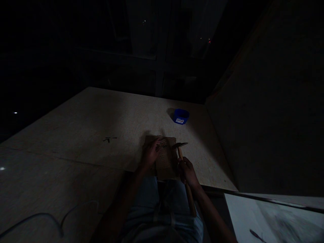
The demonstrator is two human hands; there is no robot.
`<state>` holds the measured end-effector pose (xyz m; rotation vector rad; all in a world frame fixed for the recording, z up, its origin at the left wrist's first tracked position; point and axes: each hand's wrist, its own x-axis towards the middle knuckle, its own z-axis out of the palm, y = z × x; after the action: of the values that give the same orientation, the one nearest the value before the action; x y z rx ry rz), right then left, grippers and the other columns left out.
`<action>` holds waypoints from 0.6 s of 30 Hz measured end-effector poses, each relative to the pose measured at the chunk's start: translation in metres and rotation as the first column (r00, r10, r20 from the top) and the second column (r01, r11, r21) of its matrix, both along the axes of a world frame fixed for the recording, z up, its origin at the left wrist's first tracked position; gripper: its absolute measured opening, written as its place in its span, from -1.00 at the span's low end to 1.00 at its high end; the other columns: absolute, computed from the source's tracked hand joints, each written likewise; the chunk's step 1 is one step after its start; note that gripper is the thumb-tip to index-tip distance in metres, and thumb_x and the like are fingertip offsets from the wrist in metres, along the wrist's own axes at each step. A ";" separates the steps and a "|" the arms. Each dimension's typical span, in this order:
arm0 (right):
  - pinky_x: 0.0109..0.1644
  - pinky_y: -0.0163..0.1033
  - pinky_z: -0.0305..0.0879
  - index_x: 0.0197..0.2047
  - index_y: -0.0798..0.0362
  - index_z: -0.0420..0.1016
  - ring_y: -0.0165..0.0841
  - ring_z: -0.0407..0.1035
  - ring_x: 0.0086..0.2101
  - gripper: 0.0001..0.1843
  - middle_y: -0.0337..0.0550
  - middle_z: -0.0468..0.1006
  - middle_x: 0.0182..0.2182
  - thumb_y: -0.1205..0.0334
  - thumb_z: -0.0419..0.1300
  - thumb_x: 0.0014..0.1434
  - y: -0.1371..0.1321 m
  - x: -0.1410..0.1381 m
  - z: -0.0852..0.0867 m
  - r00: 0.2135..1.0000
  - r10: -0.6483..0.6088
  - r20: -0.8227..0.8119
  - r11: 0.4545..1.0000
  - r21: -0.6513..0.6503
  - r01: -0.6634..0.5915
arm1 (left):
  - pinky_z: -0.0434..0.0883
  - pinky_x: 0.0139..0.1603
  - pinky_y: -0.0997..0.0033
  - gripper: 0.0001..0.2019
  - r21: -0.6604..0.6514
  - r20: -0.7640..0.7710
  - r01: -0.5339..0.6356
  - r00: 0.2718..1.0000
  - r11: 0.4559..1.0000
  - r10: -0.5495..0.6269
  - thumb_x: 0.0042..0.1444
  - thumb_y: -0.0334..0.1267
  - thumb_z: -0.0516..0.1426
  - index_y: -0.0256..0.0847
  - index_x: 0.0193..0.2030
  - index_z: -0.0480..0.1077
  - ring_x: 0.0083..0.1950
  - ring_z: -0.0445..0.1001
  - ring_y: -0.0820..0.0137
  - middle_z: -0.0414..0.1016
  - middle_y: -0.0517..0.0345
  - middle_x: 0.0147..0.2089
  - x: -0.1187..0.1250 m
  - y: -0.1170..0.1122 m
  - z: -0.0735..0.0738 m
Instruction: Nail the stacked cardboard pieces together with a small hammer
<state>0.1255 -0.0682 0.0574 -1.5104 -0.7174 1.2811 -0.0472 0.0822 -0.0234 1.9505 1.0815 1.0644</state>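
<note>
A brown board (165,163), possibly cardboard or wood, lies at the near edge of the table before my lap. My left hand (151,153) rests over its left part, fingertips drawn together near several thin dark marks that look like nails (162,143). In the dim light, anything pinched between those fingers is hidden. My right hand (187,171) is wrapped round the wooden handle of a hammer (180,152). The hammer's dark head is beside the board's upper right edge, and its handle slants down toward my thigh.
A blue plastic bin (181,116) with a white label stands farther back on the pale table (136,111). Several small dark nails (108,139) lie to the left. A cable (48,214) runs at lower left. A tall panel (268,111) borders the right side.
</note>
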 end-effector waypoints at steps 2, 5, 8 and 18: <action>-0.83 -0.46 -0.11 -0.24 -0.02 0.25 -0.58 -0.05 -0.82 -0.48 -0.55 0.15 -0.70 -0.32 0.20 0.11 -0.004 0.000 0.000 1.000 -0.002 0.008 1.000 -0.010 0.002 | 0.49 0.16 0.18 -0.44 0.035 0.003 -0.070 0.998 0.997 0.070 0.20 -0.25 0.19 -0.10 0.34 0.25 0.10 0.54 0.27 0.55 -0.02 0.12 -0.023 0.002 0.003; -0.82 -0.46 -0.10 -0.23 -0.01 0.26 -0.59 -0.04 -0.81 -0.48 -0.54 0.17 -0.69 -0.31 0.20 0.11 -0.010 0.002 0.000 1.000 -0.018 0.017 1.000 -0.018 0.018 | 0.49 0.14 0.17 -0.50 0.101 0.000 -0.250 0.968 0.963 0.251 0.19 -0.23 0.14 -0.19 0.28 0.28 0.10 0.53 0.25 0.53 -0.08 0.12 -0.077 0.013 0.005; -0.82 -0.46 -0.09 -0.24 -0.01 0.27 -0.58 -0.04 -0.82 -0.48 -0.54 0.17 -0.70 -0.31 0.21 0.09 -0.015 0.003 0.001 0.999 -0.035 0.025 0.999 -0.027 0.036 | 0.47 0.12 0.11 -0.56 0.137 -0.108 -0.517 0.840 0.845 0.531 0.15 -0.25 0.09 -0.29 0.18 0.37 0.05 0.53 0.18 0.53 -0.16 0.07 -0.145 0.028 0.006; -0.81 -0.45 -0.13 -0.23 -0.01 0.31 -0.57 -0.03 -0.82 -0.42 -0.51 0.17 -0.71 -0.36 0.25 0.03 -0.021 0.000 0.000 0.998 -0.047 0.039 0.997 -0.055 0.049 | 0.41 0.04 0.16 -0.63 0.075 -0.578 -0.706 0.545 0.704 0.608 0.21 -0.30 0.02 -0.40 0.03 0.51 -0.01 0.51 0.10 0.53 -0.28 -0.03 -0.242 0.059 0.027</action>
<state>0.1257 -0.0891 0.0570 -1.5916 -0.6709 1.2481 -0.2891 0.1414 0.0039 1.7674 2.3151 0.6759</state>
